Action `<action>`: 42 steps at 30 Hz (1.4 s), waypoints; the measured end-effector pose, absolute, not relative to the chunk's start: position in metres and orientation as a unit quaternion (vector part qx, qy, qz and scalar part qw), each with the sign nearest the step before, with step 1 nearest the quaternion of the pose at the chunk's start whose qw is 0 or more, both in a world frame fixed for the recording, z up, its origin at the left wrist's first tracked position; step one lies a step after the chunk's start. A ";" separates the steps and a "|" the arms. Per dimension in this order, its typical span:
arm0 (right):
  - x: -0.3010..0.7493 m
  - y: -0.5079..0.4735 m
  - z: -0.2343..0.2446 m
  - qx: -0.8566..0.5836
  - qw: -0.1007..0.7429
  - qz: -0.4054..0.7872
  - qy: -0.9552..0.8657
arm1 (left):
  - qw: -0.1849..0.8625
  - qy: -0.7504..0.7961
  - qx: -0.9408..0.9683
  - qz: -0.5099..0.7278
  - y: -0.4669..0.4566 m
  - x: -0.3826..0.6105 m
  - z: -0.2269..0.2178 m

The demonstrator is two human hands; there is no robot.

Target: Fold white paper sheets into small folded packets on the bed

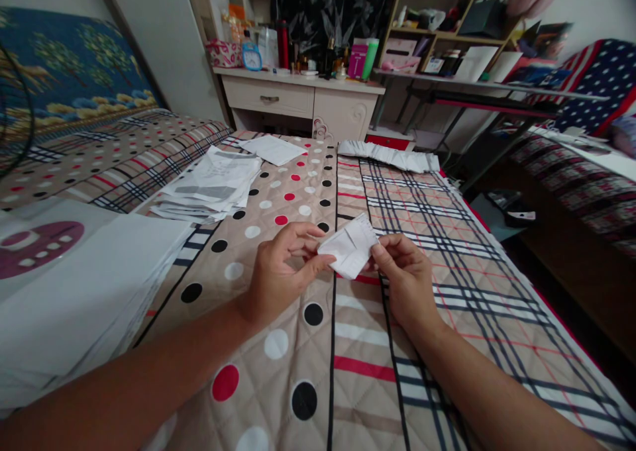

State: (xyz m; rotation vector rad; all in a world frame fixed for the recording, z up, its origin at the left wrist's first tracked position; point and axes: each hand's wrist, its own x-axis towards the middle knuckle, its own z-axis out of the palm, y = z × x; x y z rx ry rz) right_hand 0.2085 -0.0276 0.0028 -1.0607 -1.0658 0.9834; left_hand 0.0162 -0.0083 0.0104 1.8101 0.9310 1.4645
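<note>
You are holding a small folded piece of white paper (350, 247) between both hands, just above the quilted bedspread (308, 345): your left hand (283, 265) is pinching its left edge with fingers curled close over the thumb, and your right hand (405, 272) is gripping its lower right corner with fingers drawn in narrow. A loose stack of printed sheets (209, 189) is lying further up the bed to your left, a single white sheet (273, 149) and a row of folded white papers (390, 156) are resting near the far edge, and a large white pile (74, 305) is sitting close by your left forearm.
</note>
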 end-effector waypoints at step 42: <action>0.186 -0.058 0.019 -0.423 0.512 0.230 -0.711 | 0.706 0.329 0.454 0.432 0.007 0.018 -0.003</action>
